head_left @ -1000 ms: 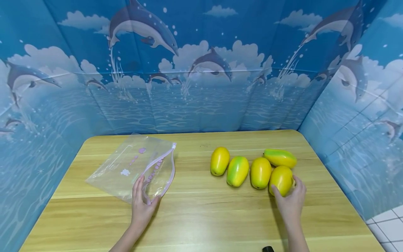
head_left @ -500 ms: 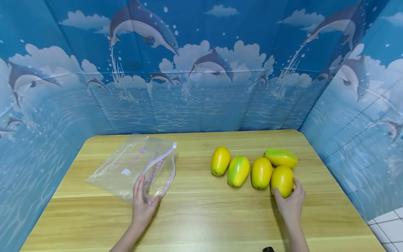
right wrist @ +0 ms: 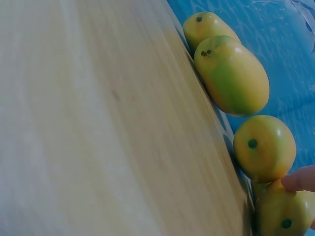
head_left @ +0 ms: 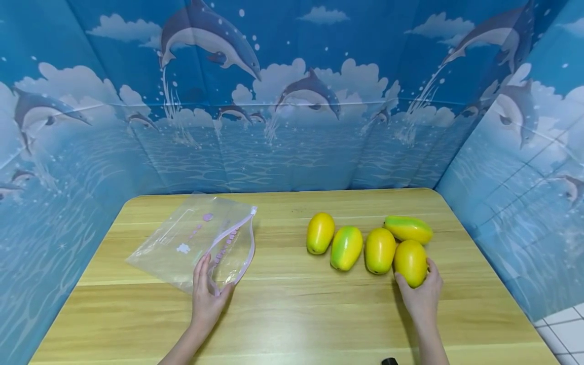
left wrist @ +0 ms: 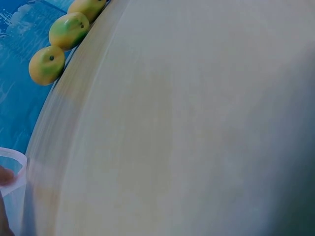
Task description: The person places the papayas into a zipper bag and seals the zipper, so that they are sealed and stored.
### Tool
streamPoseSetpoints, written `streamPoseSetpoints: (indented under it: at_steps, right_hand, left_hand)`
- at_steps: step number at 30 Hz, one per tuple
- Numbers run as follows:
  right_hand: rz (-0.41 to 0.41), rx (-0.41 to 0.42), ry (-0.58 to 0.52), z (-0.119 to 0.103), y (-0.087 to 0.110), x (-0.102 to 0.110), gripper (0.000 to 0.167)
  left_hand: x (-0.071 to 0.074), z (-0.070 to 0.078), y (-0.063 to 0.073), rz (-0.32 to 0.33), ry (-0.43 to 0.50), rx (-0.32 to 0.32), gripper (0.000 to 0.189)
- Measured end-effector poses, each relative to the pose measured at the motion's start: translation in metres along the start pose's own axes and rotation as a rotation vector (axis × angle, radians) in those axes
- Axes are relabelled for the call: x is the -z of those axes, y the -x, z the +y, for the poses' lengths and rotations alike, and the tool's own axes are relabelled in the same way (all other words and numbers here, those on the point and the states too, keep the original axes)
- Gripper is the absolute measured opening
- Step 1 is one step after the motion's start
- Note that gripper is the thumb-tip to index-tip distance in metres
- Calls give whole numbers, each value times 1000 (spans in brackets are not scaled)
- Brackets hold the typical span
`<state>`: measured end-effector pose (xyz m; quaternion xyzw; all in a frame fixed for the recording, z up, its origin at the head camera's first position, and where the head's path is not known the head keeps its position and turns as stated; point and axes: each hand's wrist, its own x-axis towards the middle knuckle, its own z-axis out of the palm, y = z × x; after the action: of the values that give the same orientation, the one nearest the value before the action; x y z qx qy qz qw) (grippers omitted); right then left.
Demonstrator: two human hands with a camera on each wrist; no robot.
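Observation:
On the left of the table lies a clear plastic zip bag [head_left: 182,238] with a pink zip edge and pink print; its mouth gapes toward the right. My left hand [head_left: 206,296] holds the near corner of the mouth, thumb on one side and fingers on the other. In the left wrist view only part of the hand shows beside the zip strip [left wrist: 20,172]. On the right, my right hand [head_left: 421,291] grips a yellow mango [head_left: 410,263] from its near side, thumb left and fingers right. The right wrist view catches a fingertip [right wrist: 300,179] on that mango [right wrist: 283,214].
Several other mangoes stand close by: a yellow one [head_left: 379,251], a green-and-yellow one [head_left: 347,248], another yellow one [head_left: 320,233] and a greener one [head_left: 408,229] lying behind. A black object [head_left: 389,361] shows at the near edge. Dolphin-print cloth [head_left: 292,152] surrounds the wooden table [head_left: 283,324].
The right thumb has come in against the mango, which has shifted slightly to the right and nearer. The left hand and zip bag look almost the same.

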<state>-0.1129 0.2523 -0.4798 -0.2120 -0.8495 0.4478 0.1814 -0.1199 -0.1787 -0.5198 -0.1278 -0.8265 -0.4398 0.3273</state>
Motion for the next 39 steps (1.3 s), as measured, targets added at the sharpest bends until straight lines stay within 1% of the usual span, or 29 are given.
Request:
streamPoseSetpoints:
  at_steps: [3,10,17,23,29,33,36,39]
  right_hand:
    - [1,-15,-6,1,0,0,80]
    - [32,-8,-35,3,-1,0,74]
    - [56,0,-53,3,-1,0,67]
    - [84,13,-95,0,-1,2,59]
    - [86,11,-117,-5,-1,5,59]
    - [110,35,-124,-9,-2,7,59]
    - [141,72,-129,-15,-4,8,59]
    - [156,107,-128,-23,-5,9,58]
  left_hand:
    - [0,0,0,-1,8,12,97]
    - [-1,-1,-1,21,-4,-21,99]
    - [-2,-2,-1,25,1,-16,100]
    - [-2,-2,-1,30,2,-15,100]
    - [-2,-2,-1,30,-4,-23,100]
    - [-1,-2,-1,30,-6,-19,101]
    - [-1,-1,-1,31,-8,-20,100]
    - [-1,-1,-2,32,-3,-22,100]
